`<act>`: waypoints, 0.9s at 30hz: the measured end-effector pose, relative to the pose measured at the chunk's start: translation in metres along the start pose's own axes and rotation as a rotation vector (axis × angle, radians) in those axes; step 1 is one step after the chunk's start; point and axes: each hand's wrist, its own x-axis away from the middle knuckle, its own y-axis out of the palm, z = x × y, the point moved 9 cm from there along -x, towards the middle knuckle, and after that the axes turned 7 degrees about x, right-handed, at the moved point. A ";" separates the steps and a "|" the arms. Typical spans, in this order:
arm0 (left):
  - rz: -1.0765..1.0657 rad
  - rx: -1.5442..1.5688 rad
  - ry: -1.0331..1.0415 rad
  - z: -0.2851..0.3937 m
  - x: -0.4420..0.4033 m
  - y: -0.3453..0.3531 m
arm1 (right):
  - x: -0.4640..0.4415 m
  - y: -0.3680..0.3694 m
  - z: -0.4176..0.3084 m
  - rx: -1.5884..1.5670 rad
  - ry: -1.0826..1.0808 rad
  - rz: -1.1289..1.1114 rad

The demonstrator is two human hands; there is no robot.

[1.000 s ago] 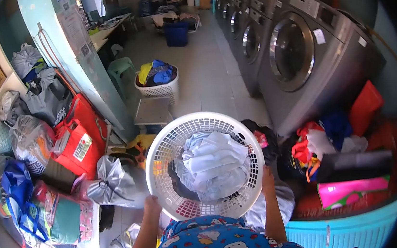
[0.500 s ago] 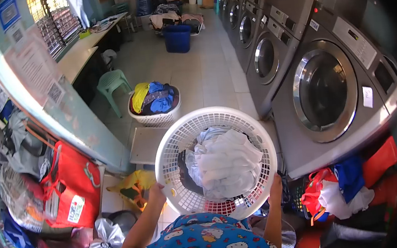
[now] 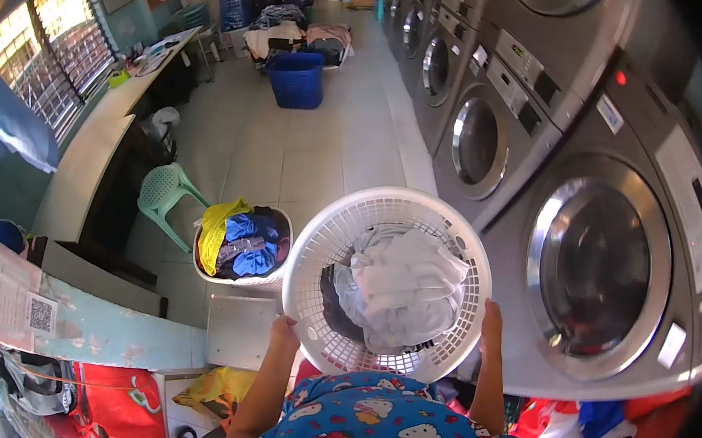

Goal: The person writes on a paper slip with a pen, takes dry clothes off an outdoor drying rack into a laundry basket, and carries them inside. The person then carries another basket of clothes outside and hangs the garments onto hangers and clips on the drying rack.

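A round white laundry basket (image 3: 297, 250) is carried in front of my body, held from both sides. White and pale clothes (image 3: 409, 281) lie heaped inside it, with a dark piece at the left. My left hand (image 3: 283, 333) grips the basket's left rim, its fingers partly hidden by the wall. On the opposite side my right hand (image 3: 490, 322) holds the right rim, fingers mostly out of sight behind it. Just beyond stands another white basket (image 3: 268, 281) full of yellow, blue and dark clothes.
Stacked dryers line the right side, the nearest machine (image 3: 601, 278) close to my right hand. A green stool (image 3: 167, 191) and long counter (image 3: 88, 161) stand left. Farther off are a blue bin (image 3: 297, 83) and piled clothes. Red bags (image 3: 119, 414) sit low left.
I have moved forward with the basket between my hands. The nearest machine, stool and clothes-filled basket now appear closer, and the bags at both sides have slid lower in view.
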 end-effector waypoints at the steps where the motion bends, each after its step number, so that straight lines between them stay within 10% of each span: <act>1: 0.009 0.009 0.001 0.008 -0.014 0.006 | -0.014 0.015 -0.015 -0.022 0.011 -0.024; 12: -0.040 0.076 0.063 0.122 -0.188 0.121 | -0.171 0.184 -0.154 0.031 -0.021 -0.023; 13: 0.006 -0.493 0.187 0.152 -0.170 0.142 | -0.184 0.194 -0.154 0.017 -0.006 -0.025; 15: -0.052 -0.557 0.199 0.184 -0.205 0.180 | -0.216 0.220 -0.167 0.057 -0.073 0.002; 16: -0.086 -0.058 0.048 0.182 -0.247 0.171 | -0.221 0.228 -0.173 0.080 -0.089 0.026; 27: -0.238 -0.358 0.040 0.281 -0.463 0.292 | -0.367 0.372 -0.272 0.215 -0.036 0.069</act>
